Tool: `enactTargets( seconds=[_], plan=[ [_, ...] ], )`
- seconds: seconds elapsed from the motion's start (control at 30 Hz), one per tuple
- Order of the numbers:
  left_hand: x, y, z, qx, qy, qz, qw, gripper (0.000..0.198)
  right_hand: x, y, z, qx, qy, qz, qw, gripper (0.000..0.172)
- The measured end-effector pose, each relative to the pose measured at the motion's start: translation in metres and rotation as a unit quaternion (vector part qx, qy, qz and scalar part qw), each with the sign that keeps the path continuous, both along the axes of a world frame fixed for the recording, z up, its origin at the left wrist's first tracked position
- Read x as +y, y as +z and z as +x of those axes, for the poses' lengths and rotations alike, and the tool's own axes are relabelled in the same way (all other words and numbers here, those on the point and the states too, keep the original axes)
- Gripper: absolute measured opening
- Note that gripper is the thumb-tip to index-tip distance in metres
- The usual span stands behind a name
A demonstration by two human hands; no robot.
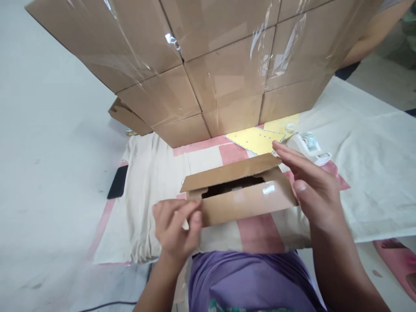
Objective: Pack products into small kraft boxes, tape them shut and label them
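A small cardboard box [247, 201] lies before me on the cloth. Its lid flap is raised part way, leaving a dark gap along the top; what is inside cannot be made out. At the box's left end, my left hand [175, 223] has its fingers curled, with thumb and forefinger at the front corner. My right hand [313, 186] is at the right end, fingers stretched out and thumb apart, beside the lid's edge. A glossy clear patch shows on the front panel near the right.
Tape-wrapped stacked cartons [224, 78] rise behind the box. A white tape dispenser [307, 145] sits at right, near a yellow patch [256, 138] on the cloth [367, 160]. At left are a dark phone [118, 182] and another cardboard piece [128, 117]. Someone's arm [373, 37] shows at upper right.
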State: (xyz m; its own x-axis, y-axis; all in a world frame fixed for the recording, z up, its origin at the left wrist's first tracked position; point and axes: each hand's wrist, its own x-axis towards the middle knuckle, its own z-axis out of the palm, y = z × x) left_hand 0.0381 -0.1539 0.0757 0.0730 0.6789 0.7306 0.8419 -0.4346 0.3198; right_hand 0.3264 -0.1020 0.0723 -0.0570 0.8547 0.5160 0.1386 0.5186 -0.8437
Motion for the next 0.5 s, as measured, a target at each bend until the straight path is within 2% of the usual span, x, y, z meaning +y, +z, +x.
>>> enactTargets(
  seconds=[0.07,0.13,0.23,0.33,0.4,0.47,0.5],
  plan=[
    [0.013,-0.017,-0.023,-0.071,0.060,-0.013,0.996,0.015,0.002,-0.014,0.004,0.039,0.003,-0.013,0.999,0.047],
    [0.028,-0.029,-0.041,-0.098,0.095,-0.035,0.990,0.018,0.003,-0.026,0.005,0.040,0.020,-0.028,0.999,0.055],
    [0.042,-0.029,-0.053,-0.129,0.111,-0.026,0.985,0.018,0.003,-0.032,0.002,0.017,0.039,-0.014,0.999,0.062],
    [0.040,-0.005,-0.048,-0.156,0.099,0.031,0.982,0.018,0.002,-0.026,-0.002,0.001,0.027,0.028,0.999,0.057],
    [0.034,0.017,-0.039,-0.142,0.056,0.049,0.987,0.014,0.001,-0.021,-0.005,-0.010,0.015,0.049,0.999,0.054],
    [0.030,0.038,-0.026,-0.048,-0.031,0.011,0.998,0.009,-0.001,-0.017,-0.008,-0.016,-0.005,0.065,0.998,0.056],
    [0.029,0.047,-0.020,0.022,-0.081,-0.029,0.996,0.017,-0.003,-0.016,-0.009,-0.019,-0.019,0.070,0.997,0.057]
  ],
)
